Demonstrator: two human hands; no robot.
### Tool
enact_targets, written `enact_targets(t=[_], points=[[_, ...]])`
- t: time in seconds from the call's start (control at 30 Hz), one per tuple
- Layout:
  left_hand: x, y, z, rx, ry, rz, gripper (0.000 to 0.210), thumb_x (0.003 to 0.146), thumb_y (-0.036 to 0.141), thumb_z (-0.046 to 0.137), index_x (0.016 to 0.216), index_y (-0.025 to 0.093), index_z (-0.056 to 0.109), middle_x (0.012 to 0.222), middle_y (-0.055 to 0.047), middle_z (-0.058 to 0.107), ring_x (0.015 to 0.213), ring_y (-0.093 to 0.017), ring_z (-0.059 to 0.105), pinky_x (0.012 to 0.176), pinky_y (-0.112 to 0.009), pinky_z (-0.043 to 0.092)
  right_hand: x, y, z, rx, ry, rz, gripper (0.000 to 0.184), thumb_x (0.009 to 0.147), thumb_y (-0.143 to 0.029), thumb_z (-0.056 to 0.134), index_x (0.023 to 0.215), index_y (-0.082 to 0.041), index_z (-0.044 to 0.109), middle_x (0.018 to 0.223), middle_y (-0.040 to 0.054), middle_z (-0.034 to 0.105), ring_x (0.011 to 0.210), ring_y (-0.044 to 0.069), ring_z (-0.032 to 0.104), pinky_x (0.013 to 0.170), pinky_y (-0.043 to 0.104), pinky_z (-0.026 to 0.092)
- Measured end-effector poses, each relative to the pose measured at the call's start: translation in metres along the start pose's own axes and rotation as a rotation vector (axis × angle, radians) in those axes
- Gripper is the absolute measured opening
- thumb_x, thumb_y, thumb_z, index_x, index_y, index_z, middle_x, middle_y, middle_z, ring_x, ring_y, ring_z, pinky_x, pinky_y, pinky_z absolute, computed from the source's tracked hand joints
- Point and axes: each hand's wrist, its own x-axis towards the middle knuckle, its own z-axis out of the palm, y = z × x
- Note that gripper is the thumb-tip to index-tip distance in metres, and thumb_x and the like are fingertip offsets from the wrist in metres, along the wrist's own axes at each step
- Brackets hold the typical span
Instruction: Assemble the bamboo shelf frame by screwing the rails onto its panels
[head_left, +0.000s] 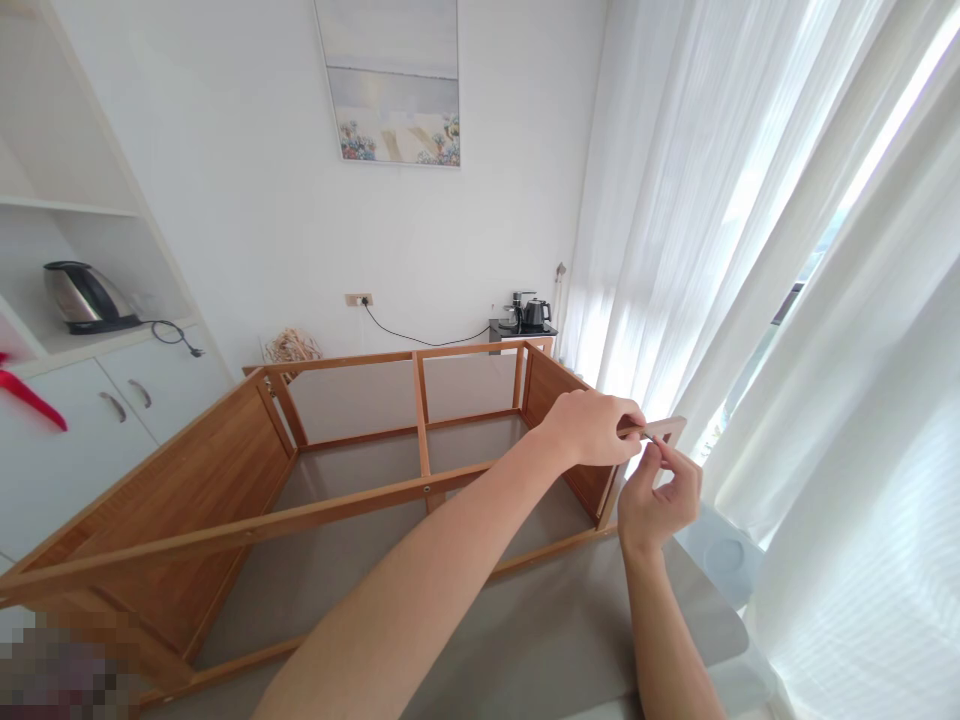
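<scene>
A wooden frame with solid panel ends lies on a grey tabletop. My left hand reaches across to its right corner, and its fingers are closed around a short wooden piece that sticks out there. Just below and to the right, my right hand is closed in a pinch. A small thin piece seems to be between its thumb and forefinger, against the wood, but it is too small to name. My left forearm passes over the frame's near rail and hides part of it.
White curtains hang close on the right. A coffee maker stands on a small dark-topped stand by the back wall. On the left, a kettle sits in a white shelf unit. A blurred patch covers the lower left corner.
</scene>
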Motion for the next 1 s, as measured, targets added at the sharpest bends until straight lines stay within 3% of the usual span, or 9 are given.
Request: enact_targets(t=[0.3, 0.53, 0.7, 0.87, 1.0], points=[[-0.001, 0.001, -0.003, -0.003, 0.004, 0.002, 0.027, 0.082, 0.036, 0.053, 0.103, 0.034, 0.071, 0.093, 0.005, 0.074, 0.089, -0.021, 0.066, 0.083, -0.034, 0.051, 0.005, -0.009, -0.006, -0.019, -0.074, 0.014, 0.03, 0.095, -0.042, 0.055, 0.097, -0.015, 0.068, 0.092, 0.0109, 0.066, 0.088, 0.021, 0.061, 0.082, 0.04, 0.05], [0.0, 0.001, -0.005, -0.007, -0.012, 0.007, 0.028, 0.082, 0.039, 0.053, 0.105, 0.033, 0.07, 0.097, 0.005, 0.073, 0.09, -0.021, 0.066, 0.082, -0.034, 0.051, 0.001, -0.029, -0.001, 0.294, -0.079, 0.364, 0.035, 0.089, -0.047, 0.062, 0.101, -0.014, 0.063, 0.061, -0.0005, 0.06, 0.049, 0.015, 0.059, 0.051, 0.028, 0.049], [-0.001, 0.0, -0.004, -0.019, 0.013, 0.021, 0.027, 0.083, 0.039, 0.051, 0.101, 0.034, 0.07, 0.092, 0.006, 0.073, 0.089, -0.021, 0.065, 0.082, -0.035, 0.05, 0.006, -0.041, -0.007, 0.4, -0.141, 0.48, 0.042, 0.085, -0.045, 0.068, 0.115, -0.016, 0.057, 0.052, -0.006, 0.058, 0.037, 0.013, 0.054, 0.041, 0.024, 0.043], [-0.002, 0.0, -0.004, 0.01, -0.012, -0.001, 0.029, 0.084, 0.042, 0.051, 0.106, 0.035, 0.069, 0.093, 0.005, 0.074, 0.092, -0.022, 0.066, 0.084, -0.035, 0.05, 0.007, -0.043, -0.01, 0.438, -0.168, 0.477, 0.034, 0.086, -0.044, 0.068, 0.102, -0.017, 0.058, 0.048, -0.0063, 0.057, 0.034, 0.012, 0.053, 0.039, 0.022, 0.04], [-0.001, 0.0, -0.003, 0.012, -0.001, -0.004, 0.029, 0.084, 0.041, 0.05, 0.106, 0.035, 0.069, 0.093, 0.006, 0.074, 0.09, -0.021, 0.066, 0.084, -0.035, 0.051, 0.006, -0.039, -0.009, 0.43, -0.18, 0.462, 0.037, 0.087, -0.047, 0.065, 0.105, -0.017, 0.055, 0.052, -0.0055, 0.059, 0.036, 0.011, 0.053, 0.039, 0.022, 0.041]])
